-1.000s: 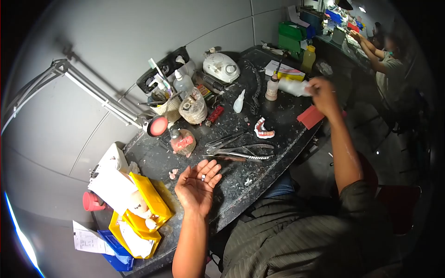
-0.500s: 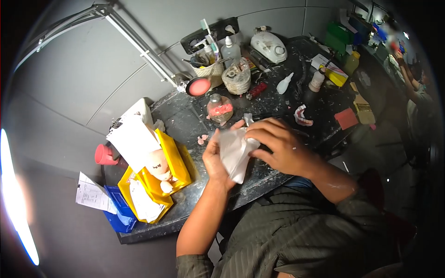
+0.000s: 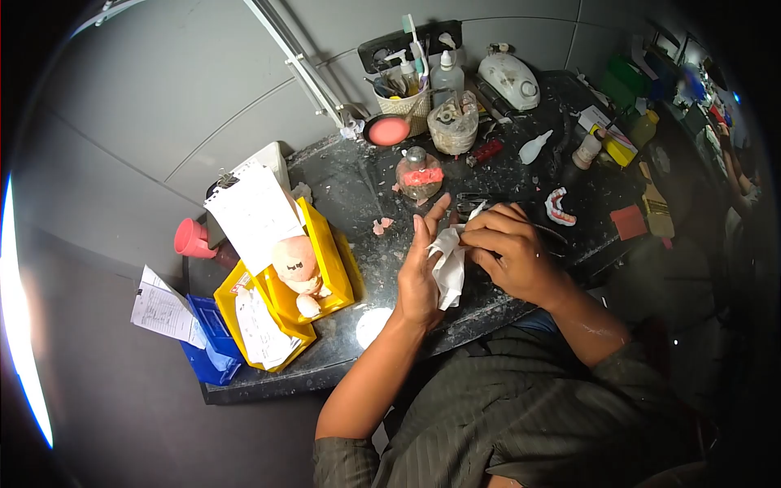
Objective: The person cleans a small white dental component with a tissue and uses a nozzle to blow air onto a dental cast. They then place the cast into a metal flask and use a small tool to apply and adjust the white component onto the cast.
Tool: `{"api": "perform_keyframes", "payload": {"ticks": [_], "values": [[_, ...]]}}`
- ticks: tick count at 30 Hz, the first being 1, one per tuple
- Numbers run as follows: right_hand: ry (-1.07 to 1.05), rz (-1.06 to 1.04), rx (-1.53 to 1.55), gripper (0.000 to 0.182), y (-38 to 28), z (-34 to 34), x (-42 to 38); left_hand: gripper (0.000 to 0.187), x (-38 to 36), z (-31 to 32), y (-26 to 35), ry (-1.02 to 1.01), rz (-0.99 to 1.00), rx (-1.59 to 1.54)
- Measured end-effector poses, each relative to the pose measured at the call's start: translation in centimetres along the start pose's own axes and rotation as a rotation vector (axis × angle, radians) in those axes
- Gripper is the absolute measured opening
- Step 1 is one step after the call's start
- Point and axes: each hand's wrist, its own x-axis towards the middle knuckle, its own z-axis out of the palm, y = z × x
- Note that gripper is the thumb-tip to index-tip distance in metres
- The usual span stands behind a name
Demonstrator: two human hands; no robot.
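Over the front of the black bench, both hands work on a crumpled white tissue [image 3: 449,272]. My left hand [image 3: 416,285] has its palm against the tissue's left side, thumb and index finger pointing up, its other fingers hidden. Pinched in the curled fingers of my right hand [image 3: 514,254] is the tissue's upper right part. Beyond the hands sits a round glass burner [image 3: 418,176] with pink wax on it. Dark slim tools [image 3: 480,197] lie just behind my right hand, and a pink-and-white denture piece [image 3: 560,206] rests further right.
Left stand yellow bins [image 3: 340,281] with dental casts and papers, a blue bin [image 3: 213,329] and a pink cup [image 3: 192,237]. At the back are a pan of pink wax [image 3: 389,130], a tool basket [image 3: 399,106] and a white device [image 3: 510,81]. Another person [image 3: 736,175] is far right.
The white tissue, spread flatter before, is now more bunched between my hands. The camera view has shifted, so the bench things appear further right and slightly higher.
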Motion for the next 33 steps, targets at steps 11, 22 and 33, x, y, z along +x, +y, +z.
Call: {"api": "perform_keyframes", "payload": {"ticks": [11,22,33], "values": [[-0.03,0.186,0.631,0.019,1.4,-0.1,-1.5,0.072,-0.3,3.8,3.2,-0.056,-0.332,0.401],[-0.12,0.55,2.059,0.042,7.1,1.8,-2.1,0.098,2.3,9.1,7.6,0.076,-0.31,0.883],[-0.042,0.681,1.81,0.024,4.5,0.3,-1.5,0.068,1.6,1.2,3.4,-0.106,-0.131,0.523]]}}
